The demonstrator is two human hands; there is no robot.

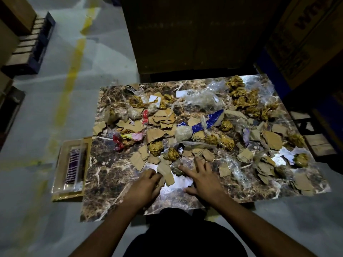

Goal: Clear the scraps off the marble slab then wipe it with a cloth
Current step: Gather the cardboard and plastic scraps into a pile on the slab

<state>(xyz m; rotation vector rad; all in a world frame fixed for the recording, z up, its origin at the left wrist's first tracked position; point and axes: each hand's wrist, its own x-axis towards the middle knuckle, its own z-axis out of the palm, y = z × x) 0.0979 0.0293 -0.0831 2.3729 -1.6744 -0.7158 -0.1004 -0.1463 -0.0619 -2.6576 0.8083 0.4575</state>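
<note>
A dark brown marble slab (111, 184) lies on the floor, littered with scraps: torn cardboard pieces (164, 118), crumpled gold balls (156, 147), clear plastic film (204, 98), a blue strip (207, 121) and red wrappers (118, 142). My left hand (146, 186) is at the slab's near edge, its fingertips pinching a cardboard scrap (166, 174). My right hand (201, 178) lies flat with fingers spread, touching a grey crumpled scrap (176, 169) and small cardboard bits.
A shallow tray (61, 175) with a purple striped cloth (72, 166) sits against the slab's left edge. Large cardboard boxes (194, 34) stand behind the slab and at right. A wooden pallet (27, 43) is at far left. Grey floor with yellow lines.
</note>
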